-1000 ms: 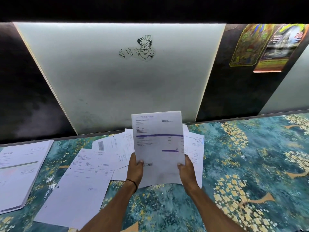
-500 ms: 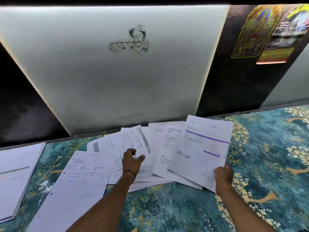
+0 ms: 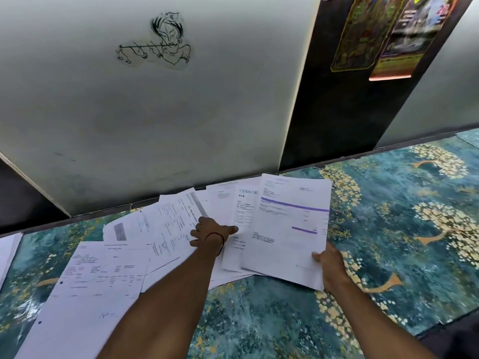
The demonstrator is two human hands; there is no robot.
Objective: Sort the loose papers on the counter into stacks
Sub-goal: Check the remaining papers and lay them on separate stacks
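Several loose white papers [image 3: 171, 224] lie fanned out on the teal patterned counter [image 3: 388, 229]. My right hand [image 3: 330, 268] grips the bottom right corner of a sheet with purple bars [image 3: 287, 229], held at the right side of the pile, slightly above it. My left hand [image 3: 211, 231], with a thin black wrist band, rests palm down on the papers in the middle of the pile, fingers spread. A large printed sheet [image 3: 96, 288] lies at the left front. The edge of a separate paper stack [image 3: 6, 252] shows at the far left.
A pale wall panel [image 3: 155, 112] with a line-drawn sticker rises right behind the counter. Dark panels flank it, and colourful posters [image 3: 383, 35] hang at the upper right. The counter's front edge [image 3: 440, 325] drops off at the lower right.
My left hand let go of the purple-barred sheet and went down onto the pile. My right hand carried that sheet to the right. The camera has tilted down and closer.
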